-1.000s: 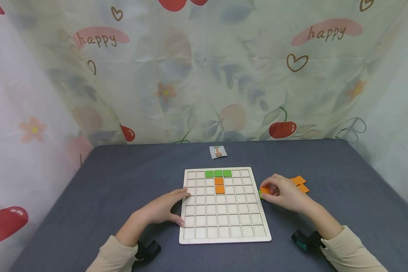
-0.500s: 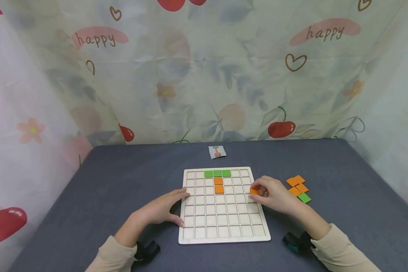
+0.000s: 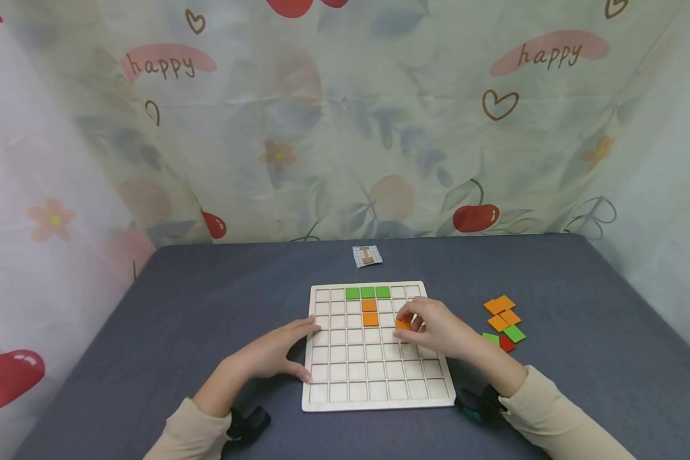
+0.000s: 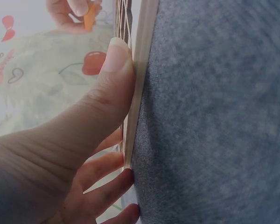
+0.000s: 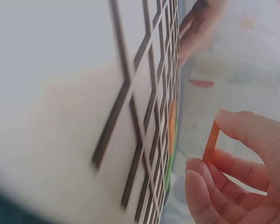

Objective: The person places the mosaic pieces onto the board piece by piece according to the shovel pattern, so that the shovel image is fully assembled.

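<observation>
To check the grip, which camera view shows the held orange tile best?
Right wrist: the orange tile appears largest, edge-on, pinched between fingers. Head shows it small, partly covered; left wrist, small near the top.

A curtained-off nook, the room beyond hidden: fabric (image 3: 345,134) printed with cherries (image 3: 476,219), hearts (image 3: 500,105) and "happy" hangs at 12 o'clock, paler sheets (image 3: 29,153) flank 9 and 3 o'clock, a cloth-covered counter (image 3: 236,281) between them
</observation>
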The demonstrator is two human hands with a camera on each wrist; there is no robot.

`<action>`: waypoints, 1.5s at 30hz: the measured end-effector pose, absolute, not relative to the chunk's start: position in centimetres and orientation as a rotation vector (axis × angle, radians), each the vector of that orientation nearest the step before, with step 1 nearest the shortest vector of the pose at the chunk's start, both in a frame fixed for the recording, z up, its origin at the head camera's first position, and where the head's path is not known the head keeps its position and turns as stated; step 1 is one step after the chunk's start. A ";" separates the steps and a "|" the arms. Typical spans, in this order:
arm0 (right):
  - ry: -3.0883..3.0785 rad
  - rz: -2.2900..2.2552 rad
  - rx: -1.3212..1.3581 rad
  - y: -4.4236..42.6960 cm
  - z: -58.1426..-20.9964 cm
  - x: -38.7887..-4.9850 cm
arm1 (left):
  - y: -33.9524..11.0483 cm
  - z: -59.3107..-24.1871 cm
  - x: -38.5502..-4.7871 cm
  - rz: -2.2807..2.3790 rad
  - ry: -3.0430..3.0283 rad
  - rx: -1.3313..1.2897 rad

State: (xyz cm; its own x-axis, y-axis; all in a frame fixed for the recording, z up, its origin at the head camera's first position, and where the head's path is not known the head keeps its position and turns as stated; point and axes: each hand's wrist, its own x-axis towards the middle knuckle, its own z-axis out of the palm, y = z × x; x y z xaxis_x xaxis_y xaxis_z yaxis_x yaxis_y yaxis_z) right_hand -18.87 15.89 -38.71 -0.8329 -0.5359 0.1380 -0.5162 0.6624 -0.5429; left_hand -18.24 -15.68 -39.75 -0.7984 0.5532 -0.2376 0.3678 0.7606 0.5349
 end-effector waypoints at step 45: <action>2.834 -0.604 -0.888 9.7 -38.9 -20.2 | -15.9 -39.6 -18.2 0.695 2.556 0.713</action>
